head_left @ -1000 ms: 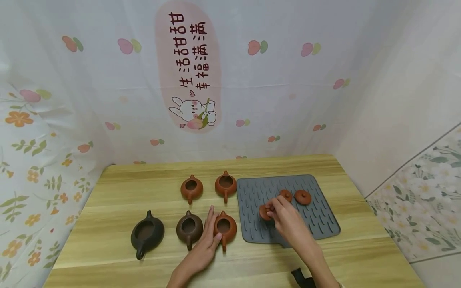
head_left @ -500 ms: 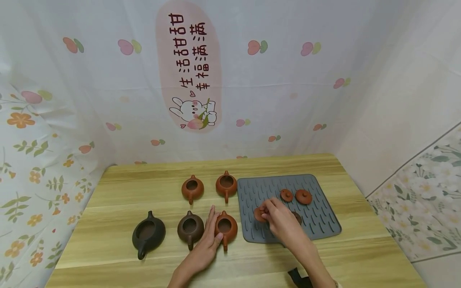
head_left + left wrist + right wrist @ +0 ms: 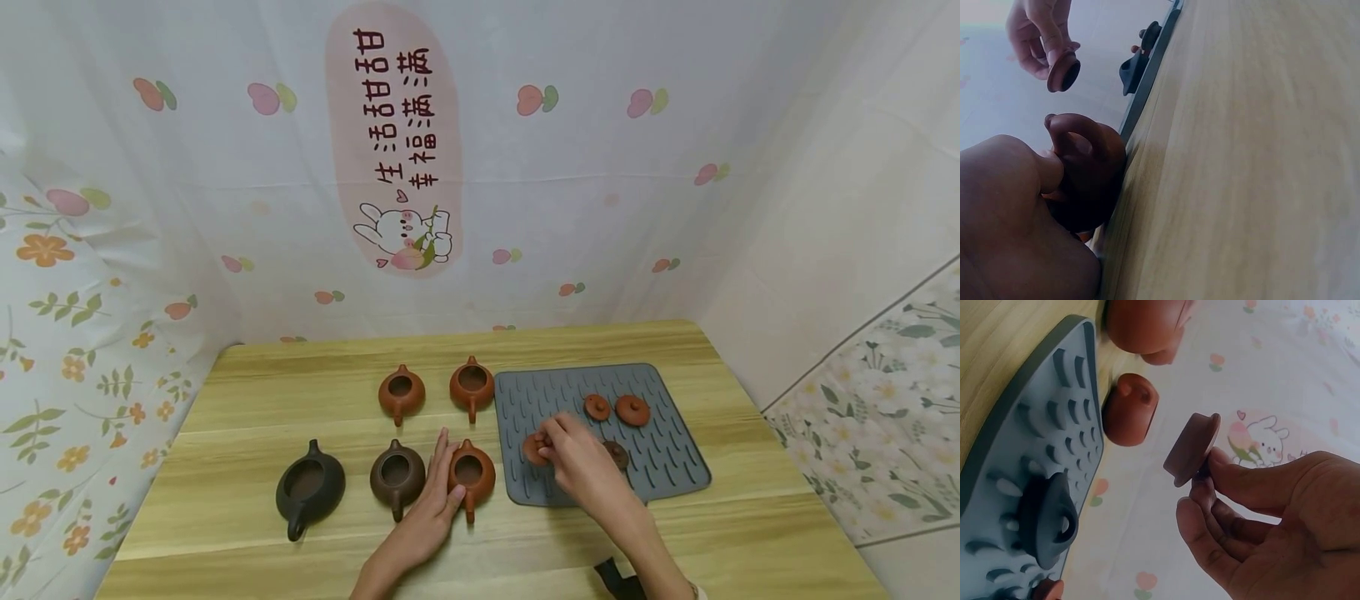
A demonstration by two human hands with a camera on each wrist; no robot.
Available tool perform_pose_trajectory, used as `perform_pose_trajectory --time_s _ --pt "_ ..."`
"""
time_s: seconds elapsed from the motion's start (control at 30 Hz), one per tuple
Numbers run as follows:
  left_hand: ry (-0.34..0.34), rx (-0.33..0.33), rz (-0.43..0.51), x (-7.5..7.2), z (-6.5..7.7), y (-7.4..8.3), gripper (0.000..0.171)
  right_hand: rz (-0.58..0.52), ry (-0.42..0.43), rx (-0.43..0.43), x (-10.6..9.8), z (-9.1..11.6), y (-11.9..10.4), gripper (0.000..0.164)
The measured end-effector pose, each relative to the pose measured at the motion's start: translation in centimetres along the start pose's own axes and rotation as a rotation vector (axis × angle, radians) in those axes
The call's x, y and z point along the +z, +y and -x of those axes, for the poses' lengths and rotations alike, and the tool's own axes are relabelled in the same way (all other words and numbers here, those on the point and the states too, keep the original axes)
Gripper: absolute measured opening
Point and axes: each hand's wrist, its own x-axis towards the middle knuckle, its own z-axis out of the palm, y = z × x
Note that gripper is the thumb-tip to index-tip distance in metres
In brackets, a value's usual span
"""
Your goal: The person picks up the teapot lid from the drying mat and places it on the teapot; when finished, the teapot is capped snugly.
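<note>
My right hand (image 3: 577, 458) pinches a reddish-brown teapot lid (image 3: 536, 450) by its knob, over the left part of the grey mat (image 3: 517, 492). In the right wrist view the lid (image 3: 1192, 450) is tilted, its underside facing away from the palm. My left hand (image 3: 427, 508) lies between two teapots, straight fingers along the left side of an orange-brown lidless teapot (image 3: 483, 479). Its thumb touches that teapot (image 3: 1094, 162) near the handle in the left wrist view. A dark brown lidless teapot (image 3: 396, 475) stands just left of the fingers.
Two orange-brown lidless teapots, one left (image 3: 401, 404) and one right (image 3: 486, 390), stand farther back. A black teapot (image 3: 326, 483) is at the left. On the mat lie two reddish lids, small (image 3: 597, 407) and larger (image 3: 633, 410), and a dark lid (image 3: 617, 455) partly behind my right hand.
My right hand has carried the pinched lid left across the mat, and the dark lid behind it has come into view. The left hand has stayed at the teapot.
</note>
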Motion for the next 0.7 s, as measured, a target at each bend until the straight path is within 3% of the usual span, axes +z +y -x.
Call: perform_pose_trajectory --time_s 0.17,0.33,0.7 --pt "-0.001 0.03 -0.02 -0.2 0.1 0.6 0.063 -0.009 -0.03 -0.016 0.1 -0.3 -0.4 0.014" --pt "0.007 0.063 -0.04 -0.1 0.1 0.1 0.062 -0.006 -0.045 -0.017 0.2 -0.6 -1.3 0.012" --pt "0.004 0.081 -0.017 -0.1 0.2 -0.3 0.062 0.037 -0.024 -0.103 0.5 -1.1 -2.3 0.012"
